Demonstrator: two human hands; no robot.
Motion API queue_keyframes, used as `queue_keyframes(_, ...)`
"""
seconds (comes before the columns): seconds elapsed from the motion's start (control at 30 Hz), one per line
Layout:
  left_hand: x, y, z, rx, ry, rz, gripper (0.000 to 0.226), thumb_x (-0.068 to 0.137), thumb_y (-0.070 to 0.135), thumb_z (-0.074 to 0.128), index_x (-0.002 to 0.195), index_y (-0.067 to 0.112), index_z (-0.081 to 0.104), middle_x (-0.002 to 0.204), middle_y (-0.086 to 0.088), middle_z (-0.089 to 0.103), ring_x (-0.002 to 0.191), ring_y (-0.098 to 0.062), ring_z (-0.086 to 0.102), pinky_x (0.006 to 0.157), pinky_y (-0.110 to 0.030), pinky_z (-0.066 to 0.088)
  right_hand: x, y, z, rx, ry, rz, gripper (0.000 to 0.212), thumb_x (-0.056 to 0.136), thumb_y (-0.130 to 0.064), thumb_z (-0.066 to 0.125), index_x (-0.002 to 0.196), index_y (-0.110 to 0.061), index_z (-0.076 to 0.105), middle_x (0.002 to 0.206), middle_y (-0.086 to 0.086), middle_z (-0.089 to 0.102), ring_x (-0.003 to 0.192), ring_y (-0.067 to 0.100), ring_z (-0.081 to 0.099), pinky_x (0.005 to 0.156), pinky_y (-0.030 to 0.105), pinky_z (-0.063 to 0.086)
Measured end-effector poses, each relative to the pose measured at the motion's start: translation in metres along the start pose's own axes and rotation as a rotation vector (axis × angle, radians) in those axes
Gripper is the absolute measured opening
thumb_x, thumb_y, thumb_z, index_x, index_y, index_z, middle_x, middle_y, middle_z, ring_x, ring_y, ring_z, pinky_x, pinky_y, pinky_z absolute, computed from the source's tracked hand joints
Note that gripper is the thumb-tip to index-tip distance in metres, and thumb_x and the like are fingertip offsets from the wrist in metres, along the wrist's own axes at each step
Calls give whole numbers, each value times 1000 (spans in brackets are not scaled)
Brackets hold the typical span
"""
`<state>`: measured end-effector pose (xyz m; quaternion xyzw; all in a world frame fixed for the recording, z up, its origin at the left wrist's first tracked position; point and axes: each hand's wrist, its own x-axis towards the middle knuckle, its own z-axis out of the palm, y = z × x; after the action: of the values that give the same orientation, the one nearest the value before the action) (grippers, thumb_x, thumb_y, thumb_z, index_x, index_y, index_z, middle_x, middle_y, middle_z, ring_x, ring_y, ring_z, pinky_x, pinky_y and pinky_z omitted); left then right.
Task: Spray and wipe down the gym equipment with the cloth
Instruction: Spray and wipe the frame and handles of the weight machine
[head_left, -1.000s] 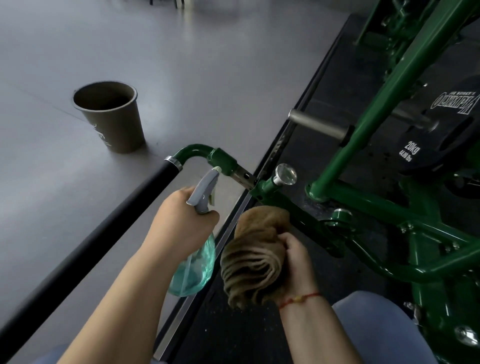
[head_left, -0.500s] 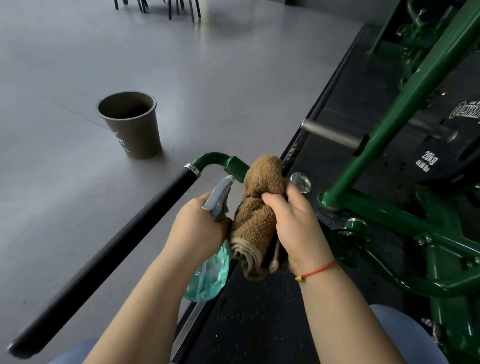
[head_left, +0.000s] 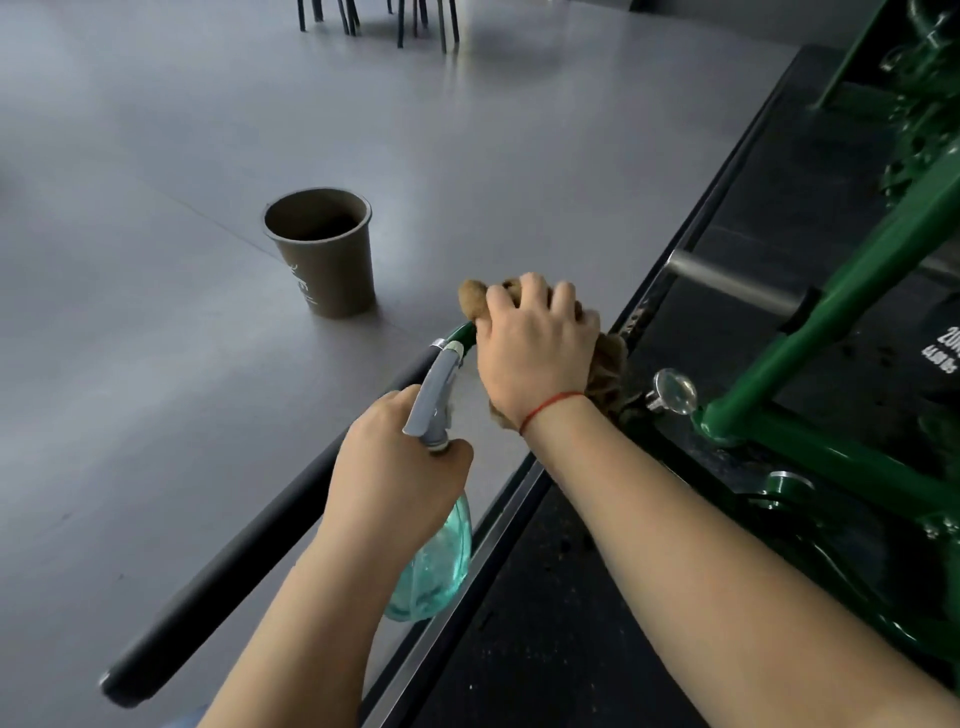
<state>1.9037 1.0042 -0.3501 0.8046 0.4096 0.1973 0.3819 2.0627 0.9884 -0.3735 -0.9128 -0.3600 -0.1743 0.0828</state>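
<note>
bunching under the right hand, brown cloth.

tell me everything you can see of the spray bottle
The spray bottle has a rounded, see-through teal body, plastic by the look, and a grey trigger head. The left hand grips its neck and hides it. The bottle is roughly upright, slightly tilted, with the nozzle pointing up and away from the person and the body hanging below the hand. No other contact shows clearly. How full it is cannot be told.
</note>
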Motion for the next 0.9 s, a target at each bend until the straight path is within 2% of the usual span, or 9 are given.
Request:
queue_keyframes(0.1,-1,-1,-7,-17,30,-34,14,78,3,63,76,3,49,62,-2,45,56,-21,41,51,-31,32,27,-10,-6,40,-77,-89,38,99,-42,38,112,-19,66,113,6,62,107,32,52,81,41,36)
queue_keyframes(0.23,0,-3,-8,-29,96,-78,31,78,3,64,65,10,37,60,1,37,53,-17,33,51,-30,26,70,-3,-9,121,-443,-92,47,97,-50,30,108,-22,66,111,6,65,91,28,51,78,38,37)
queue_keyframes(0.3,0,-2,-7,-76,120,-80,25,78,3,64,68,9,41,64,1,40,55,-17,34,52,-30,26,84,-2,-9,199,-642,-15,51,96,-58,33,114,-21,64,117,8,64,92,28,53,85,41,42)
queue_keyframes(0.37,-1,1,-8,-121,130,-45,19,79,4,64,74,15,49,77,4,48,60,-14,44,54,-29,30,91,0,-9,275,-700,68,62,96,-64,34,128,-18,60,124,11,61,99,30,53,92,43,42)
queue_keyframes(0.47,3,-2,-11,-151,165,-64,18,78,4,63,76,15,50,84,3,51,65,-17,47,56,-31,33,83,-2,-3,247,-539,89,61,98,-64,29,116,-18,65,110,6,64,91,29,54,78,37,39)
queue_keyframes(0.6,10,-7,-10,-113,177,-121,13,78,6,64,75,5,51,70,-2,50,61,-23,44,55,-33,34,40,-6,14,53,17,-87,56,102,-54,30,93,-19,73,94,7,68,88,31,57,73,39,34)
queue_keyframes(0.7,14,-7,-10,-94,174,-122,16,77,6,63,73,-3,50,58,-2,44,55,-22,36,53,-33,32,6,-7,22,108,323,-137,42,101,-49,43,86,-22,71,97,1,66,89,27,54,73,37,31)
queue_keyframes(0.8,18,-9,-11,-109,163,-111,21,75,6,62,66,0,45,53,-1,38,52,-19,31,50,-34,31,-10,-14,29,348,430,-170,25,96,-43,58,88,-29,77,111,-7,68,102,26,55,75,38,35)
queue_keyframes(0.9,18,-9,-12,-122,168,-124,26,77,7,62,61,8,42,51,0,37,50,-19,32,49,-35,32,-1,-24,26,330,377,-199,30,96,-43,55,82,-27,77,106,-10,68,100,25,54,76,37,32)
